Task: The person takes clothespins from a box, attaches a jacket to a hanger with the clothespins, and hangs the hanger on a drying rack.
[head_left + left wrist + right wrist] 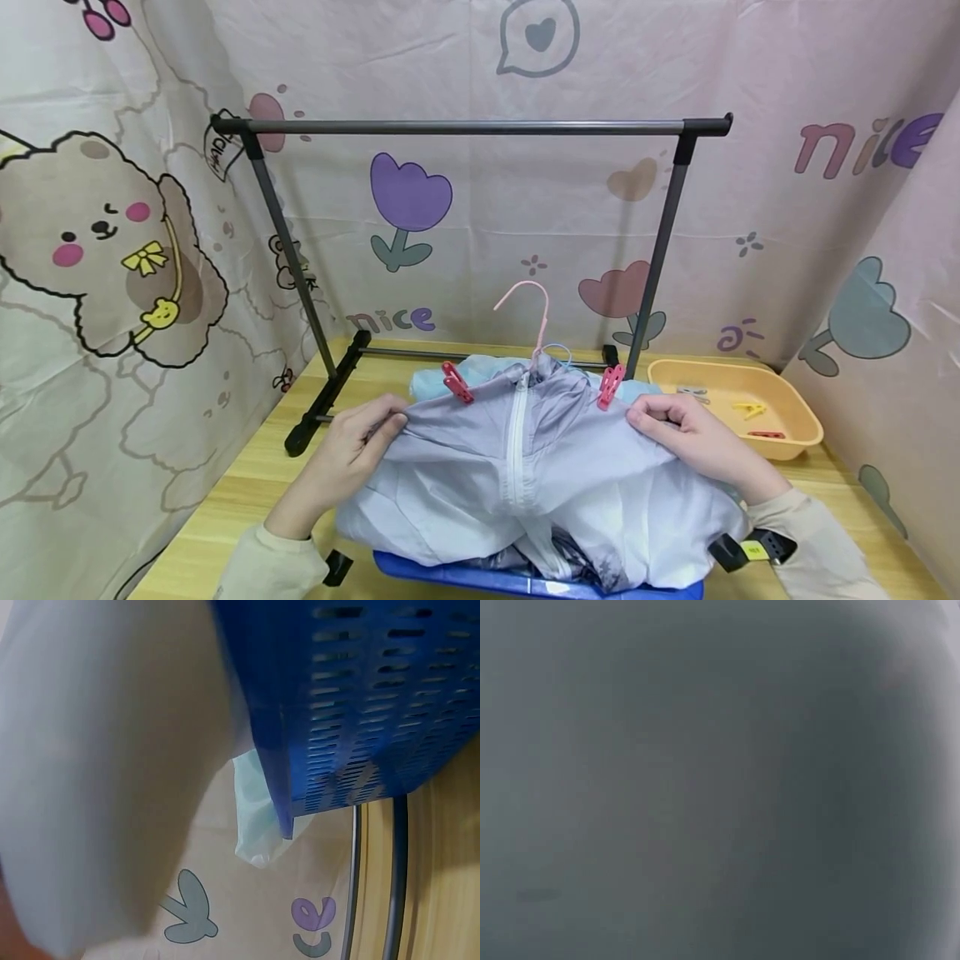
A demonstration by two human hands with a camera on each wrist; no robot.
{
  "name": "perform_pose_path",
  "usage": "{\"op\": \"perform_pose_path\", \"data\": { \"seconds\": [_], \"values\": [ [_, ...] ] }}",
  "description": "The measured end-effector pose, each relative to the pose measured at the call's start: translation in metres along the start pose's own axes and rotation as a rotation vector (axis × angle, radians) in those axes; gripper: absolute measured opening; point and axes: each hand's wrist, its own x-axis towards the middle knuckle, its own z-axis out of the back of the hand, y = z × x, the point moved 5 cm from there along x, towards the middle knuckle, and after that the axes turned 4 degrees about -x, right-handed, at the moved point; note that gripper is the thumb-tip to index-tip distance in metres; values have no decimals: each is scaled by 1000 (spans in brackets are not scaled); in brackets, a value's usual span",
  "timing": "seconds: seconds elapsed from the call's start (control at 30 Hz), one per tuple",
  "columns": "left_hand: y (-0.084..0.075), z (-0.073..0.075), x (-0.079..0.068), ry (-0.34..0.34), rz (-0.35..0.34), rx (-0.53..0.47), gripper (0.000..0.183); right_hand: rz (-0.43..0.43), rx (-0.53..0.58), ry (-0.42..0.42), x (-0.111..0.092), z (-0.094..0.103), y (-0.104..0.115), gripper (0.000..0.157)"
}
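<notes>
A pale grey zip-up jacket (450, 467) hangs on a pink hanger (543, 312), whose hook sticks up from the collar. Two red clothespins, a left clothespin (457, 382) and a right clothespin (611, 387), are clipped on its shoulders. My left hand (348, 450) pinches the jacket's left shoulder between thumb and fingers. At the opposite shoulder, my right hand (693, 437) pinches the fabric the same way. Below and partly behind the jacket is a blue slotted basket (352, 705) holding more clothes. Cloth blurs out the right wrist view.
Behind the jacket stands a dark metal clothes rack (465, 127) with a horizontal top bar. To the right, a yellow tray (806, 417) contains several clothespins. Light blue cloth (431, 383) shows behind the jacket. Everything rests on a wooden table (225, 500).
</notes>
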Motion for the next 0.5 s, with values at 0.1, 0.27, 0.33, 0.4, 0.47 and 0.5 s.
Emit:
{"op": "perform_pose_path", "data": {
  "seconds": [0.1, 0.27, 0.33, 0.4, 0.47, 0.5],
  "values": [
    [2, 1, 1, -12, 7, -8, 30, 11, 8, -28, 0, 3, 3, 23],
    [7, 3, 4, -25, 84, -36, 30, -18, 32, -86, 1, 12, 8, 21],
    [8, 3, 5, -28, 123, -34, 32, -19, 51, -97, 3, 16, 11, 21],
    [10, 4, 6, -29, 159, -61, 42, -6, 66, -110, 5, 20, 15, 21],
    [12, 5, 8, -30, 201, -94, 58, 14, 66, -135, 7, 24, 19, 22],
    [14, 5, 8, -34, 225, -112, 66, 25, 64, -152, 9, 27, 20, 23]
  ]
}}
